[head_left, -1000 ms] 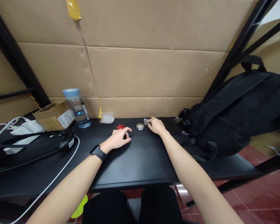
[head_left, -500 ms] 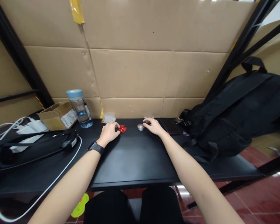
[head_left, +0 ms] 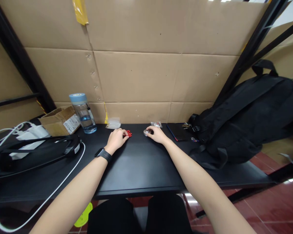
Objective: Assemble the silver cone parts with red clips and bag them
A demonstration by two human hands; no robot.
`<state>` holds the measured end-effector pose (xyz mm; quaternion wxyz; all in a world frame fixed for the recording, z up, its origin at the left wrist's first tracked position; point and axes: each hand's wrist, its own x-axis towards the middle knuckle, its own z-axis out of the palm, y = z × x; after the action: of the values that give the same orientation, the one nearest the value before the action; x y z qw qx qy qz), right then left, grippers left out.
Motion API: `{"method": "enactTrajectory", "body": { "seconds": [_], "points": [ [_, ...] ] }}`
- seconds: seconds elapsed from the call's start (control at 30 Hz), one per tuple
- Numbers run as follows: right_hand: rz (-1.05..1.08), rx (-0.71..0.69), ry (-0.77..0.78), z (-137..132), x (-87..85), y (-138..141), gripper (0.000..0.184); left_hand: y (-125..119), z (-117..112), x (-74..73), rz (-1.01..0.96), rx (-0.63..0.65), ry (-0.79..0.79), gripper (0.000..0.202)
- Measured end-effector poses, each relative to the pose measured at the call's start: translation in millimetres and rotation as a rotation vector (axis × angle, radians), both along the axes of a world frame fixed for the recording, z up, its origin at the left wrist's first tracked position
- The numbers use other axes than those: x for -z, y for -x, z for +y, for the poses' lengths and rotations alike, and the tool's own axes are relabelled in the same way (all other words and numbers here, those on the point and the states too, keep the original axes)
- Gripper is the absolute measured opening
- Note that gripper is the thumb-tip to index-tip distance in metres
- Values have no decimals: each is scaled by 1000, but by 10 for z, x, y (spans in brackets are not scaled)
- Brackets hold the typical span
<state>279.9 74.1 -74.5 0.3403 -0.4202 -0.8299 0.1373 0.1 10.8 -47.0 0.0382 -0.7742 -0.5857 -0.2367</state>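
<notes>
Where left fingers [head_left: 123, 132] curl, red pieces [head_left: 129, 133] lie part-hidden.

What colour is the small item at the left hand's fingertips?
The small item is red, seen in the head view.

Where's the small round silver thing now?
In the head view, the silver thing is near mid-picture on the black tabletop, partly covered by the right hand, and right of the red pieces at the left hand.

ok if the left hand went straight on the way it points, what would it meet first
Most likely the small red item, right by the fingertips of the left hand; they may be touching it, contact is unclear.
</notes>
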Motion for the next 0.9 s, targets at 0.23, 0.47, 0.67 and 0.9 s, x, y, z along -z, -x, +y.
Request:
{"method": "enactTrajectory", "body": {
  "seconds": [0.23,0.47,0.67,0.9],
  "points": [
    [20,40,-32,-25,-54,17,16,-44,-57,-99,-248,112,-6,11],
    [-170,167,-35,-164,-259,-87,18,-150,-119,-160,-332,155,-50,20],
    [112,38,47,-314,-360,45,27,-198,-149,-168,-403,146,-14,15],
    [437,-132,9,-656,-479,439,38,-285,-145,-127,-619,258,-38,18]
  ]
}}
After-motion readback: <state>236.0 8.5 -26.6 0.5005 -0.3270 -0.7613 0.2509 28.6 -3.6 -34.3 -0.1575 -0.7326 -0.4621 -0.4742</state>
